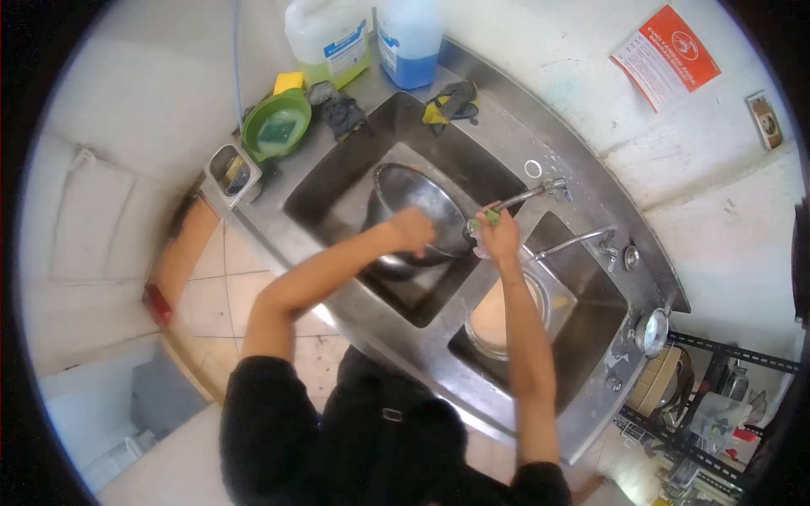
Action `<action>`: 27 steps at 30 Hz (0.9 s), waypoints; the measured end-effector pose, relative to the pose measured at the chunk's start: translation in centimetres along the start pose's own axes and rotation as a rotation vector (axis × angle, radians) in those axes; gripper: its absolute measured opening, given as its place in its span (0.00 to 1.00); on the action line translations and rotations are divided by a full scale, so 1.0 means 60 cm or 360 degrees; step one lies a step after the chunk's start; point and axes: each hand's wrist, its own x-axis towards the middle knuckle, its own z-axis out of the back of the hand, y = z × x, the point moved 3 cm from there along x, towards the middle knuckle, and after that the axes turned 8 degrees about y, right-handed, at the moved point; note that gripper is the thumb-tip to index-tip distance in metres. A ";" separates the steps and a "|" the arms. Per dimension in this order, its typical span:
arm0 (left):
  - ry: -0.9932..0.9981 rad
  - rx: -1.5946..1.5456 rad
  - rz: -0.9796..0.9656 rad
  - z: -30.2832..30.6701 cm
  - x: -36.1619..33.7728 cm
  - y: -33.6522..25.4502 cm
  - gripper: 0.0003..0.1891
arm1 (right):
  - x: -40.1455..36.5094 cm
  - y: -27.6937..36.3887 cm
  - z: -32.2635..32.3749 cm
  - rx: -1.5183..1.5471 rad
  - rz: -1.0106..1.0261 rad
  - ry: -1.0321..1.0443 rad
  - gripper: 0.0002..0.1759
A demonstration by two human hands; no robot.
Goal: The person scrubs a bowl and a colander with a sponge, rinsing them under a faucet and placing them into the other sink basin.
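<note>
A large dark metal bowl (426,202) sits tilted in the left sink basin. My left hand (412,230) is closed at the bowl's near side, over its inside; whether it holds a small thing is hidden. My right hand (501,236) is wrapped around the end of the flexible metal faucet (516,199), beside the bowl's right rim. Bits of green and pale pink show between its fingers. Below my right forearm, a round container with a pale tan surface (489,319) stands in the right basin (591,316).
Behind the left basin stand a jug of green liquid (337,63) and a jug of blue liquid (411,51). Gloves (451,103), a green bowl (277,125) and a yellow sponge (289,82) lie along the ledge. A second faucet (578,243) reaches over the right basin.
</note>
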 end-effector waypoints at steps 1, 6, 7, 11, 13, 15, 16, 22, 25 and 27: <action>0.0003 0.0006 0.0001 0.004 -0.012 0.003 0.17 | -0.003 0.011 0.003 0.0080 0.0042 -0.0046 0.19; 0.0112 -0.0170 -0.0021 -0.002 -0.068 0.011 0.17 | 0.021 0.019 -0.001 0.0101 0.0083 -0.0048 0.20; 0.0109 -0.0165 -0.0017 -0.006 -0.083 0.009 0.17 | 0.027 0.016 -0.005 0.0011 0.0087 -0.0074 0.21; 0.0034 -0.0343 -0.0062 -0.015 -0.141 0.005 0.16 | 0.042 0.018 -0.020 -0.0006 0.0045 -0.0137 0.21; 0.0024 -0.0452 -0.0081 -0.032 -0.156 0.006 0.16 | 0.049 0.016 -0.015 0.0110 0.0034 -0.0004 0.19; -0.0008 -0.0622 -0.0017 -0.052 -0.156 0.019 0.16 | 0.040 0.043 0.008 0.0329 0.0104 0.0135 0.14; -0.0018 -0.0618 -0.0008 -0.050 -0.153 0.023 0.16 | 0.035 0.064 0.020 0.0555 0.0173 0.0282 0.09; -0.0359 -0.1151 0.0635 -0.011 -0.016 0.054 0.25 | 0.055 0.146 0.076 0.1586 0.0080 0.0272 0.04; -0.0581 -0.1217 0.1107 -0.008 0.066 0.095 0.26 | 0.091 0.152 0.103 0.1599 0.0076 0.0142 0.06; -0.0654 -0.1187 0.1172 -0.033 0.112 0.144 0.28 | 0.107 0.144 0.115 0.1586 0.0116 0.0076 0.07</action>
